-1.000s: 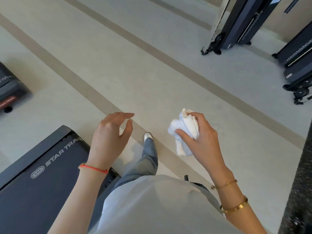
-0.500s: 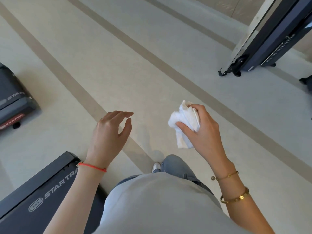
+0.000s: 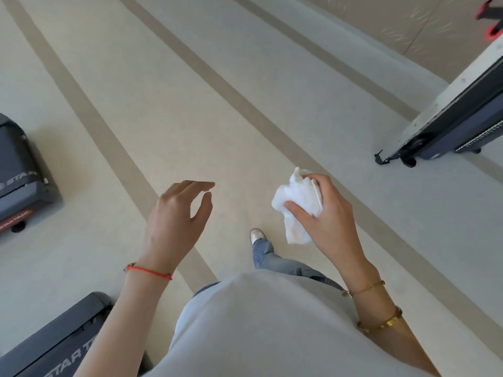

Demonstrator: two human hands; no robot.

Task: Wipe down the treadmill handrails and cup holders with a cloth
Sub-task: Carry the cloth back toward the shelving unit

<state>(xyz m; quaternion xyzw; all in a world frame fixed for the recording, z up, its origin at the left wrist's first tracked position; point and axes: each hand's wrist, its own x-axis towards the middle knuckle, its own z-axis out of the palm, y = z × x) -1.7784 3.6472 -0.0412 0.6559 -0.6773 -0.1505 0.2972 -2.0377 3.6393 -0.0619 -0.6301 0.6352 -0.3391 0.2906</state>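
one cloth [image 3: 298, 202] in right hand [image 3: 324, 213], three treadmills

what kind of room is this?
Most likely a gym floor. Star Trac treadmill decks sit at lower left and far left, and another machine's base stands upper right on open striped flooring.

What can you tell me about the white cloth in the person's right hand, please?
The cloth is white and soft-looking, like a small towel, crumpled into a loose bunch. The right hand grips it in the air above the pale floor, thumb across its front and fingers curled over its top. One wrinkled end hangs below the thumb. Nothing else touches it, and it looks clean.
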